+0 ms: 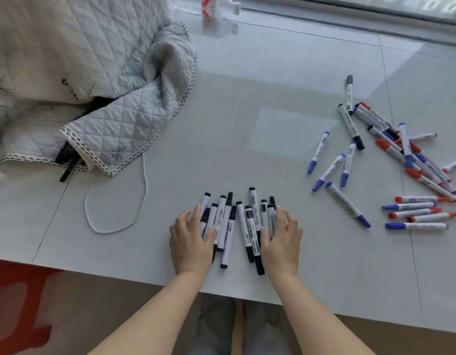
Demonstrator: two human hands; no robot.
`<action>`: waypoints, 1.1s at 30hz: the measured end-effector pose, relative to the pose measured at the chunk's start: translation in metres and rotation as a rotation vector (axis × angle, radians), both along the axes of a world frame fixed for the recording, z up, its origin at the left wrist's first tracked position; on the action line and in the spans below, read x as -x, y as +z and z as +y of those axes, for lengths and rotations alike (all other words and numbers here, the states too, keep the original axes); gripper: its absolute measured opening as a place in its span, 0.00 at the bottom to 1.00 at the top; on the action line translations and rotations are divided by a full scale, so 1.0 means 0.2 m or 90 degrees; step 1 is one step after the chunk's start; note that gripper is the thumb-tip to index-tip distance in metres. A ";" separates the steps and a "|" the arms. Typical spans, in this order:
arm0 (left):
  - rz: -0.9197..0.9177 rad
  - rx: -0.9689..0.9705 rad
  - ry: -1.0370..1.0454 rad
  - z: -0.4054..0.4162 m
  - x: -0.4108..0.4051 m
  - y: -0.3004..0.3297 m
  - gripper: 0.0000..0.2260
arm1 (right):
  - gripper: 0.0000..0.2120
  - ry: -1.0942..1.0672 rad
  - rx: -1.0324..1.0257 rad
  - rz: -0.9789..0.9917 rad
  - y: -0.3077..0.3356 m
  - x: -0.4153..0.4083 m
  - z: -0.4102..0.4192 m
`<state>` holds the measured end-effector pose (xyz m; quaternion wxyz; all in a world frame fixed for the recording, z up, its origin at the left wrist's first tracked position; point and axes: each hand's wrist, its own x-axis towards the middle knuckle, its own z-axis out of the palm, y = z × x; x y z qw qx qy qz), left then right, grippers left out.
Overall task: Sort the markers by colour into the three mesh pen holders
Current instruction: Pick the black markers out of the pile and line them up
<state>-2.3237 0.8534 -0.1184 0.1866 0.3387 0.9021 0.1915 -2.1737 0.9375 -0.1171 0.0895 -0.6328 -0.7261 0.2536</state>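
Black markers: a dozen or so, gathered in one rough bundle at the near edge of the worktop, lying roughly parallel, caps pointing mostly away. Left hand and right hand: apart, one on each flank of the bundle, fingers straight and pressed against the outermost markers, as if squeezing the lot together; nothing clamped or pinched. Blue markers: several loose, lying apart from one another, to the right of centre. Mixed heap: red, blue and a few black markers crossing and overlapping at far right, unsorted. Small row: red and blue markers lying side by side near the right edge, colours alternating, not separated. Mesh pen holders: none in view; position cannot be told. Quilt: grey, quilted, heaped at upper left, with dark objects poking out beneath its hem, identity unclear. White cord: looped on the worktop just below the quilt. Bottle: lying at the far edge, partly cut off. Progress, as judged: early; most of the black collected but not housed, a few black markers left in the heap, red and blue not yet divided, no marker in any holder. Remaining: pick out stray blacks, separate red from blue, load all three holders.
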 end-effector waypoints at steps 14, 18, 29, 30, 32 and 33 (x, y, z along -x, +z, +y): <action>0.000 0.073 -0.079 0.02 0.01 0.06 0.28 | 0.28 0.068 0.078 -0.050 0.03 0.05 -0.06; -0.010 0.026 -0.069 0.12 0.00 0.20 0.26 | 0.24 -0.001 0.092 -0.041 0.16 -0.03 0.02; -0.136 -0.027 -0.241 0.66 -0.30 0.54 0.17 | 0.17 -0.158 0.050 0.014 0.50 -0.47 0.46; -0.144 -0.026 -0.252 0.72 -0.34 0.54 0.17 | 0.17 -0.159 0.055 0.020 0.51 -0.52 0.51; -0.159 -0.020 -0.270 0.86 -0.43 0.55 0.16 | 0.16 -0.162 0.071 0.033 0.52 -0.63 0.64; -0.162 -0.015 -0.277 0.92 -0.48 0.55 0.15 | 0.16 -0.162 0.081 0.031 0.52 -0.68 0.70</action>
